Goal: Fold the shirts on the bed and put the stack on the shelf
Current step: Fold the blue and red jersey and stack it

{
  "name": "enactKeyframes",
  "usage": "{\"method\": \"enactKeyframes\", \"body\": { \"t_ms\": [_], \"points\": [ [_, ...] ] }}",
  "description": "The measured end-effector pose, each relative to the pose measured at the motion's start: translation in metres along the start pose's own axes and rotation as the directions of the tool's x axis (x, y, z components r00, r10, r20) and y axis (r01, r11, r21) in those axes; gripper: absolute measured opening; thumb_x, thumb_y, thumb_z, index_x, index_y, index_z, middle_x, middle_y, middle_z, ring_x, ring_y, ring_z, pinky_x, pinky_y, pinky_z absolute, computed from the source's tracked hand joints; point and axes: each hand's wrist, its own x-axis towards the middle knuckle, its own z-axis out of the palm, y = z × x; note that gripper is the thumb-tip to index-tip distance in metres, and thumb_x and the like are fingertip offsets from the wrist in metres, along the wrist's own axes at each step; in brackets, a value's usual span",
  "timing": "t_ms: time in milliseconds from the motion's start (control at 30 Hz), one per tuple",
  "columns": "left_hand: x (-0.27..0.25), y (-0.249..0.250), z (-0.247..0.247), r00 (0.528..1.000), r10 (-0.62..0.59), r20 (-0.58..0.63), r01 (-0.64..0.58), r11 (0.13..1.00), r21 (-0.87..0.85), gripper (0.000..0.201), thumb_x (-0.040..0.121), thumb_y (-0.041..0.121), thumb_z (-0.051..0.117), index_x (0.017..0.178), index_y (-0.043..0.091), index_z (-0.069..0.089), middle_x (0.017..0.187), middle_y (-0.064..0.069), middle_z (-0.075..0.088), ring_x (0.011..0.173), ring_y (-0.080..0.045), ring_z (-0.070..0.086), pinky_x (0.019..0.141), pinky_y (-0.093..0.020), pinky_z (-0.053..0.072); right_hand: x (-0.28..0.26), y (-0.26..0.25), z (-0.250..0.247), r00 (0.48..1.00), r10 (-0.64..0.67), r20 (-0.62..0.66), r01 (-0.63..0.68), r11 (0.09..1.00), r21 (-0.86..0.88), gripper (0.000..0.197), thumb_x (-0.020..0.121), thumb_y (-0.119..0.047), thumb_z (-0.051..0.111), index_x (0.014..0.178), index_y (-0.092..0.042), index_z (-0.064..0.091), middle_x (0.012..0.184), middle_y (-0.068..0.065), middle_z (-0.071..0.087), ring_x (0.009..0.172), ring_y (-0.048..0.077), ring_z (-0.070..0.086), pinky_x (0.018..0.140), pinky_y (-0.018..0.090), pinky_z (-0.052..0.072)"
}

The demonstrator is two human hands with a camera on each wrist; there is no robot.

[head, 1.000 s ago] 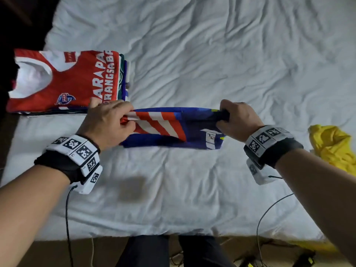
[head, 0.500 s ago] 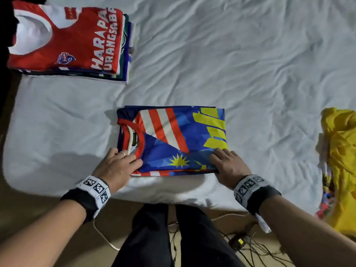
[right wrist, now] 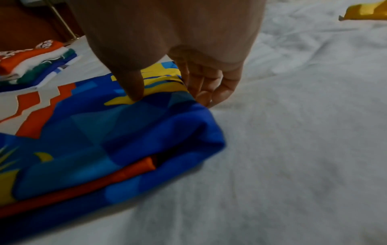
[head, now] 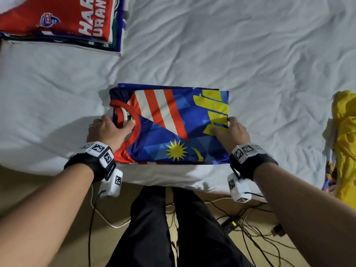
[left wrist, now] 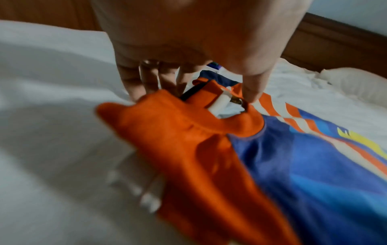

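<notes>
The stack of folded shirts [head: 63, 22] is cut off by the head view's top and left edges, its lettering only partly readable. The yellow garment [head: 344, 143] runs off the right edge. Fingers of both hands disappear beneath the folded blue shirt [head: 173, 128].

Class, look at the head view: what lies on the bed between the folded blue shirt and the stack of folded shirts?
Only bare, wrinkled white sheet separates the blue shirt from the stack, shown in the head view.

right hand [right wrist: 167, 49] pinches blue shirt [right wrist: 117, 132] edge (thumb on top) | stack [right wrist: 35, 61] behind
</notes>
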Motion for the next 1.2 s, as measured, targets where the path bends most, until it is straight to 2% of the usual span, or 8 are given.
{"method": "enactKeyframes", "body": {
  "t_ms": [100, 233, 433, 533, 633, 833, 1033, 1200],
  "points": [
    [0.008, 0.008, 0.0, 0.995, -0.02, 0.099, 0.034, 0.989, -0.142, 0.079, 0.075, 0.07, 0.067, 0.124, 0.01, 0.057, 0.122, -0.018, 0.065, 0.112, -0.041, 0.06, 0.092, -0.042, 0.048, 0.007, -0.003, 0.004, 0.998, 0.055, 0.04, -0.057, 0.997, 0.045, 0.058, 0.076, -0.046, 0.076, 0.116, -0.01, 0.055, 0.12, 0.014, 0.062, 0.112, 0.035, 0.057, 0.079, 0.032, 0.04],
    [0.007, 0.018, 0.004, 0.976, 0.088, 0.2, -0.023, 0.952, -0.306, 0.029, 0.087, 0.033, 0.074, 0.101, 0.008, 0.07, 0.098, -0.012, 0.071, 0.098, -0.034, 0.067, 0.08, -0.032, 0.046, 0.012, -0.002, 0.008, 0.992, -0.004, 0.123, -0.013, 0.99, 0.138, 0.054, 0.071, -0.042, 0.082, 0.113, -0.015, 0.063, 0.108, 0.008, 0.068, 0.101, 0.031, 0.064, 0.085, 0.037, 0.052],
    [-0.001, 0.036, -0.01, 0.972, 0.211, 0.1, -0.157, 0.908, -0.388, 0.009, 0.095, 0.015, 0.063, 0.102, 0.01, 0.065, 0.094, -0.006, 0.057, 0.088, -0.025, 0.052, 0.082, -0.029, 0.038, 0.003, -0.023, -0.004, 0.976, -0.216, 0.026, 0.212, 0.972, 0.096, 0.03, 0.085, -0.021, 0.071, 0.106, -0.008, 0.054, 0.098, 0.009, 0.065, 0.093, 0.033, 0.06, 0.075, 0.034, 0.045],
    [0.0, 0.035, -0.042, 0.973, 0.229, 0.023, -0.197, 0.877, -0.438, 0.016, 0.094, 0.012, 0.064, 0.106, 0.001, 0.065, 0.098, -0.015, 0.061, 0.098, -0.035, 0.061, 0.082, -0.029, 0.04, -0.003, -0.052, -0.022, 0.958, -0.285, -0.025, 0.286, 0.95, 0.125, 0.026, 0.087, -0.016, 0.069, 0.106, -0.01, 0.054, 0.094, 0.0, 0.061, 0.088, 0.027, 0.057, 0.069, 0.026, 0.035],
    [0.012, 0.03, -0.087, 0.97, 0.237, -0.053, -0.229, 0.817, -0.53, 0.035, 0.094, 0.012, 0.066, 0.127, 0.004, 0.063, 0.126, -0.015, 0.067, 0.119, -0.029, 0.061, 0.091, -0.022, 0.038, -0.007, -0.099, -0.037, 0.937, -0.34, -0.082, 0.35, 0.922, 0.169, 0.026, 0.086, -0.017, 0.069, 0.107, -0.013, 0.053, 0.098, 0.0, 0.065, 0.09, 0.026, 0.059, 0.072, 0.029, 0.04],
    [0.064, -0.001, -0.188, 0.954, 0.2, -0.223, -0.291, 0.79, -0.54, 0.032, 0.092, 0.014, 0.067, 0.122, 0.004, 0.065, 0.123, -0.017, 0.068, 0.115, -0.032, 0.062, 0.087, -0.022, 0.038, -0.016, -0.224, -0.038, 0.874, -0.454, -0.172, 0.483, 0.852, 0.202, 0.025, 0.089, -0.013, 0.065, 0.111, -0.012, 0.053, 0.087, -0.009, 0.06, 0.081, 0.021, 0.055, 0.063, 0.018, 0.035],
    [0.143, -0.05, -0.289, 0.918, 0.247, -0.31, -0.372, 0.807, -0.458, 0.038, 0.093, 0.018, 0.067, 0.128, 0.005, 0.06, 0.126, -0.017, 0.065, 0.117, -0.032, 0.061, 0.089, -0.022, 0.038, -0.02, -0.355, -0.004, 0.839, -0.5, -0.217, 0.539, 0.819, 0.196, 0.032, 0.09, -0.017, 0.065, 0.118, -0.009, 0.052, 0.092, 0.002, 0.063, 0.083, 0.028, 0.058, 0.07, 0.031, 0.041],
    [0.225, -0.077, -0.34, 0.899, 0.292, -0.328, -0.417, 0.799, -0.433, 0.044, 0.093, 0.019, 0.068, 0.134, 0.008, 0.058, 0.132, -0.013, 0.063, 0.122, -0.029, 0.06, 0.096, -0.023, 0.039, -0.003, -0.444, 0.022, 0.839, -0.474, -0.267, 0.531, 0.819, 0.216, 0.038, 0.089, -0.019, 0.067, 0.124, -0.011, 0.051, 0.094, 0.002, 0.064, 0.085, 0.026, 0.058, 0.069, 0.028, 0.039]
  ]
}}
